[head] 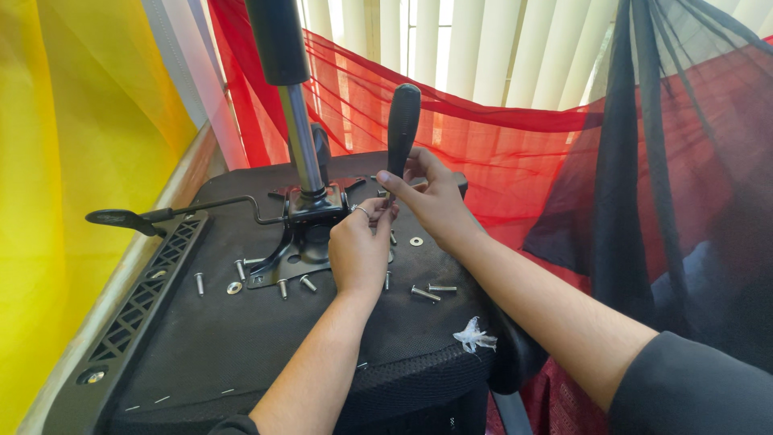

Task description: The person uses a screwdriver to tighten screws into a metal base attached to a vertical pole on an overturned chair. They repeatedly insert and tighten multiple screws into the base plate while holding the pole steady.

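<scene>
Upturned chair seat (241, 346): your right hand (435, 201) is wrapped round the stiff screwdriver (403, 129) handle, left hand (358, 250) pinching its slippery tip; keep gripping the handle.

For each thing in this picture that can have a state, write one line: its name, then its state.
Screwdriver: upright, held by right hand.
Left hand: fingers at the screwdriver's tip.
Seat base: upside down.
Metal mechanism plate: resting on the base.
Bolts: loose, lying flat.
Washer: loose.
</scene>
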